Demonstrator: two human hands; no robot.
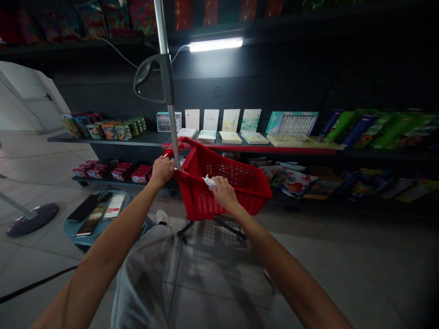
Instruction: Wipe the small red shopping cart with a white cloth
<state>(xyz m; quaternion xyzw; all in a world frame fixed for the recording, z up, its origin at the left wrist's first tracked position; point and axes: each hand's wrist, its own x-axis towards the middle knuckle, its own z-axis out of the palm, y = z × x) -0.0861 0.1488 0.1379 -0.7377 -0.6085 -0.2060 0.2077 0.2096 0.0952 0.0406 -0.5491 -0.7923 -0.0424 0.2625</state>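
Shop aisle, dim; tiled floor (318,260) runs under dark display shelves (260,150), with one LED tube light (215,44) above the middle; notebooks (229,137) stand and lie along the upper shelf, boxed goods (109,131) sit at its left end, and picture books (295,180) sit lower down, all faces out, which reads as retail display.

Red plastic shopping basket (228,192) is right in front of my knees, near the lower shelf, on a wheeled base (212,227); a tall metal pole (163,27) with a grey plastic handle (154,77) rises from its left side.

Left hand (162,171) is closed round the basket rim at the foot of the pole; my read is that this grip braces the basket against rolling on its casters. Right hand (223,193) is also closed, pinching a white tissue (209,183) at the near rim; can't tell if the tissue touches the plastic.

Teal round stool (73,230) sits off to the left, holding a smartphone (91,220), a dark phone (82,208) and a card (115,204) with a blurred patch, probably parked there to stay clear of the basket; grey trousers (144,278) and a white shoe (162,217) fill the bottom of the view.
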